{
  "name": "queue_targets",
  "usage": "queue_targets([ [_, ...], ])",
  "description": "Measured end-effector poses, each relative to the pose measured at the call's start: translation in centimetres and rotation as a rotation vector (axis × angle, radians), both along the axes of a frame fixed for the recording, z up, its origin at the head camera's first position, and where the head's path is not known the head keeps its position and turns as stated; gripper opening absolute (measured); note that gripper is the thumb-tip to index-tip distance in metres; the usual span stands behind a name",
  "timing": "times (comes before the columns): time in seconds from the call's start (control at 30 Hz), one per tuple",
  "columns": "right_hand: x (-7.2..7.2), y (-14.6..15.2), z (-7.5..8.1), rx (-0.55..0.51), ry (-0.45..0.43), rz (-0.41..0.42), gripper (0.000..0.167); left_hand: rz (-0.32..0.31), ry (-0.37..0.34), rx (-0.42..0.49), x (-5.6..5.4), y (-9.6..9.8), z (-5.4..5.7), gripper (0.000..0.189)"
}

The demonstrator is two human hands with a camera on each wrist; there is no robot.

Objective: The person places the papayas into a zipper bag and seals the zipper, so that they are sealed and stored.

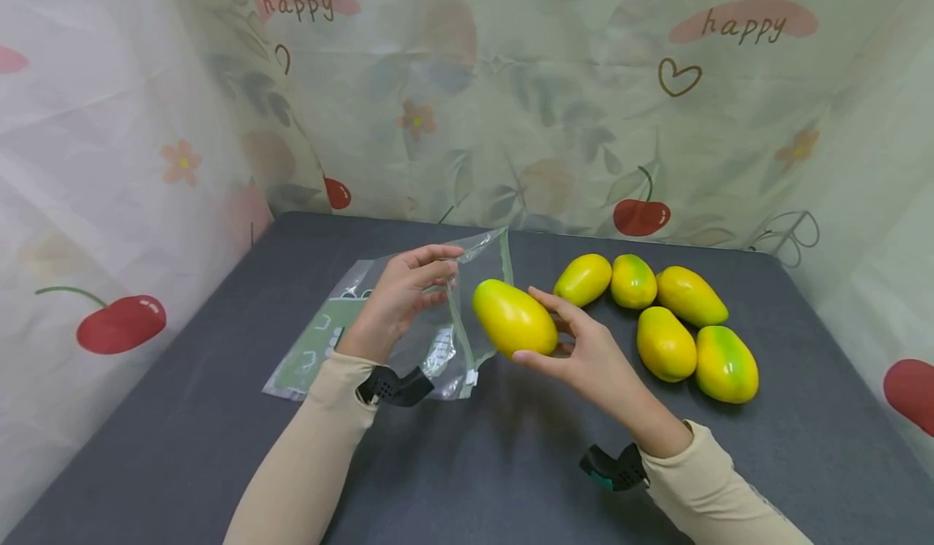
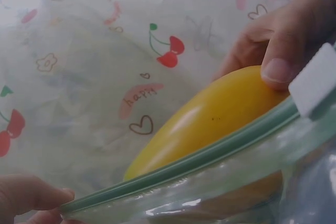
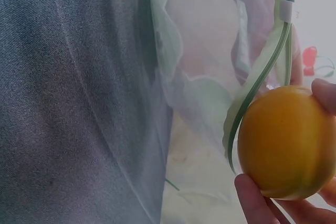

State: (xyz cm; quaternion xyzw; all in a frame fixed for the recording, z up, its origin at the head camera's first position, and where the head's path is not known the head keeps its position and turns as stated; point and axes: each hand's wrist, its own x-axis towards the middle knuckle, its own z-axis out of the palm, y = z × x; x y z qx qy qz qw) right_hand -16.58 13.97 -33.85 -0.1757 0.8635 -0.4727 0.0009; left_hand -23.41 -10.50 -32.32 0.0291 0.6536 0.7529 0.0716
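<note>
My right hand (image 1: 584,354) grips a yellow mango (image 1: 514,318) by its near end, with the fruit's other end pointing at the mouth of a clear zip bag (image 1: 430,358). The bag has a green zip strip and a white slider (image 2: 315,81). Between thumb and fingers, my left hand (image 1: 401,298) pinches the bag's rim, keeping the mouth spread. In the left wrist view the mango's lower part is behind the green strip. The right wrist view shows the mango (image 3: 286,142) right beside the bag's opening.
Several more yellow-green mangoes (image 1: 666,344) lie in a group on the right of the dark grey table (image 1: 467,480). A patterned curtain (image 1: 511,107) hangs behind and at both sides. A thin looped cord (image 1: 791,233) is at the back right edge.
</note>
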Motion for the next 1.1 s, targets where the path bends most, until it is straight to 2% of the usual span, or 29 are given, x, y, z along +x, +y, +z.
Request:
queue_targets([
  [0.2, -0.11, -0.04, 0.14, 0.005, 0.008, 0.004, 0.083, 0.001, -0.002, -0.003, -0.02, 0.2, 0.02, 0.031],
  [0.47, -0.19, -0.23, 0.27, -0.014, 0.003, 0.015, 0.076, 0.01, -0.008, -0.001, -0.01, 0.22, 0.09, 0.031],
  [1.1, -0.37, -0.86, 0.41, -0.021, -0.013, -0.023, 0.078, 0.011, -0.001, 0.001, 0.14, 0.25, 0.25, 0.023],
])
